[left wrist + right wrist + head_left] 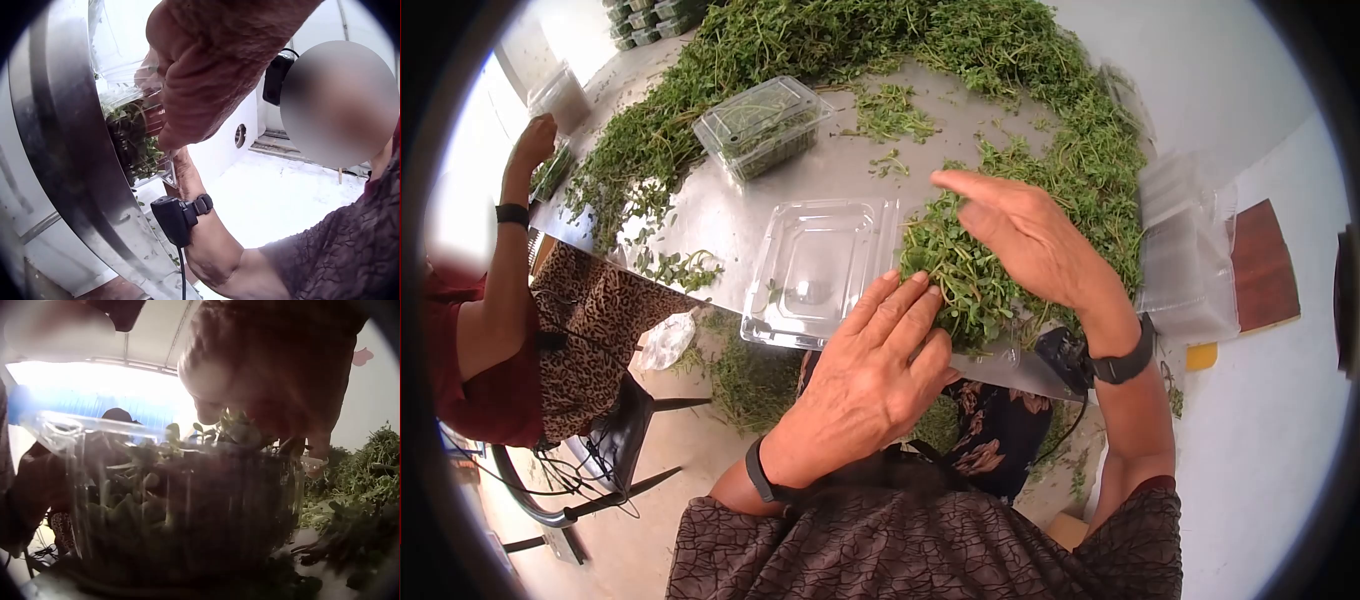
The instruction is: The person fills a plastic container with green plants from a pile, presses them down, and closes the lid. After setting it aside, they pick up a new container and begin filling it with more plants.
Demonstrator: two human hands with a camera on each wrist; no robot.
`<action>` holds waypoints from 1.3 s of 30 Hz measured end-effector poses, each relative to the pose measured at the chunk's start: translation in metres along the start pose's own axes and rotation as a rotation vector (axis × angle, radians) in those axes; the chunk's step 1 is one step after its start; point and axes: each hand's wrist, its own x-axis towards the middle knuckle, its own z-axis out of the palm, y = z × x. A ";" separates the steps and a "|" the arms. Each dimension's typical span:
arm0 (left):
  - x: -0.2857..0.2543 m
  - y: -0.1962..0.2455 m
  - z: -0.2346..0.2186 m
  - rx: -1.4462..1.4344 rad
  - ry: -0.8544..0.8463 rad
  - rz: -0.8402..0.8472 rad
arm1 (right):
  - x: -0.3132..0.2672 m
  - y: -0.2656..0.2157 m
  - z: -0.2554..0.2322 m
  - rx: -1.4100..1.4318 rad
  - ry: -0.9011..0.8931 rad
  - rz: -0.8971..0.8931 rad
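A clear plastic clamshell box (187, 519) stands filled with leafy green sprigs (960, 270), its lid (815, 260) folded open toward the left on the metal table. My left hand (875, 370) lies along the near left side of the box, with its fingers extended and the tips on the leaves. Over the far right part of the greens is my right hand (1025, 235), fingers together and held straight, thumb beneath them. In the right wrist view, sprigs stick up above the box's rim under a hand.
A closed clamshell (765, 120) of greens sits at the back left. Heaped greens (880, 40) line the far and right sides of the table (730, 220). Stacked empty clamshells (1190, 250) stand at right. Another person's arm (510, 210) is at left.
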 end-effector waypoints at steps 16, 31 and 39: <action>-0.001 0.002 0.001 0.042 0.015 -0.010 | -0.031 -0.002 -0.001 -0.225 0.150 -0.297; 0.010 0.009 -0.004 0.100 -0.122 -0.018 | -0.072 0.011 0.009 -0.112 0.212 -0.017; 0.014 0.009 -0.001 0.124 -0.167 -0.017 | -0.061 0.005 0.018 -0.335 0.218 -0.113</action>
